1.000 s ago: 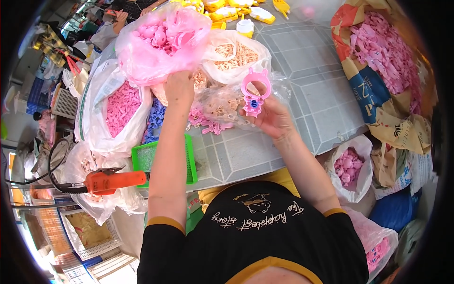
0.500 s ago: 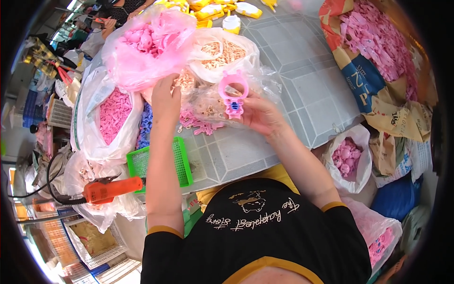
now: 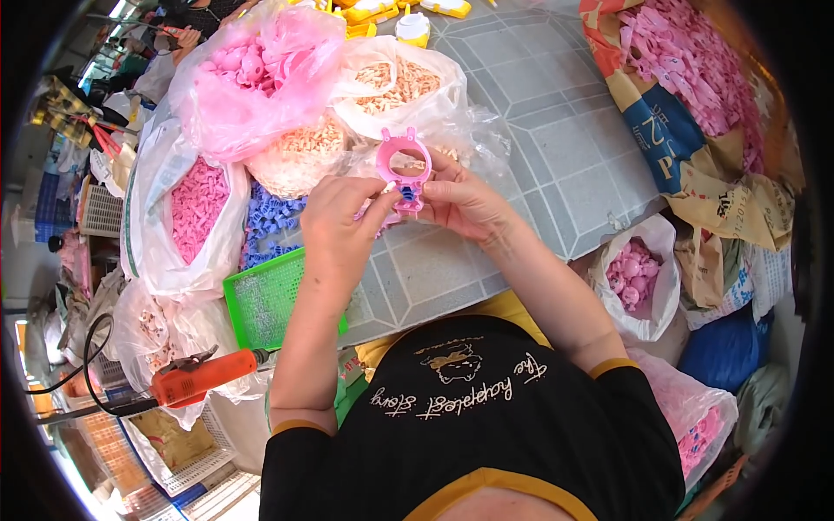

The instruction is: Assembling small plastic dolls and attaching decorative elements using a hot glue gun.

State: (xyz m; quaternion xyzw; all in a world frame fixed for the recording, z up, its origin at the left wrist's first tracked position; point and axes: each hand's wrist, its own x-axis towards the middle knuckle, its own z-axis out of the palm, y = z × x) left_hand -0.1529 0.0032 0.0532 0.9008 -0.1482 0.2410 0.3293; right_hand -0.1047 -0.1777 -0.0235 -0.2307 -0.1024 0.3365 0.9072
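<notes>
Holding a pink ring-topped frame above the tabletop, inward from the near edge, with the right hand pinched firmly on the frame's right side. Pointing ring-end toward the far edge; running lengthwise from near edge to far, tipped slightly left. Gripping a small pale piece between nearly closed fingertips of the left hand, just beside the ring's lower rim; cannot tell whether touching. Judged as a fitting step; probably calls next for a steady right grip and fine lining-up on the left. Flanked by blue parts and a green tray at the near edge's left end. Backed by yellow-and-white pieces toward the far edge.
</notes>
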